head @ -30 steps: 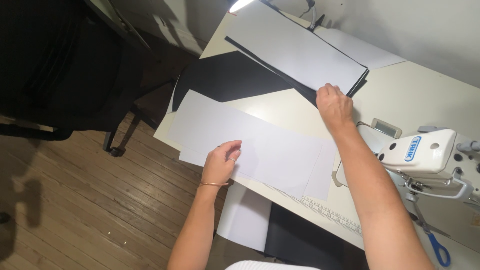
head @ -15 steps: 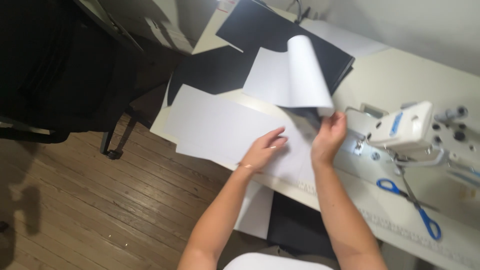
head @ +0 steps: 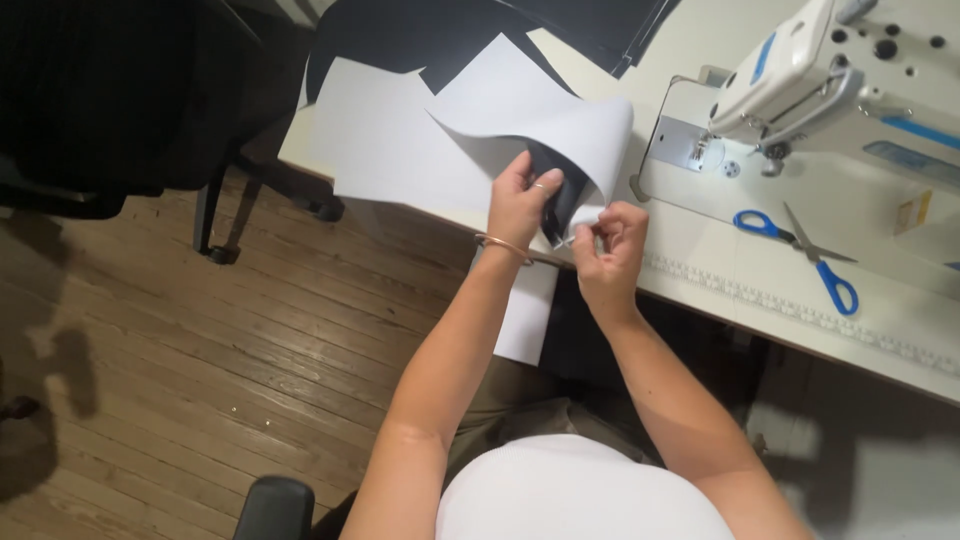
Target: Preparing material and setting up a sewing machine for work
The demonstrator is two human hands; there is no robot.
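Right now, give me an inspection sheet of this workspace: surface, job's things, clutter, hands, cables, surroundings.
Surface: pale table with a ruler strip along its near edge.
Job's things: curled white sheet with a black piece inside it, both held at the table edge.
Clutter: flat white sheet, black pieces, blue scissors, sewing machine.
Hands: left hand grips the black piece; right hand pinches the white sheet's corner.
Cables: nothing seen.
Surroundings: wooden floor, black chair at left.
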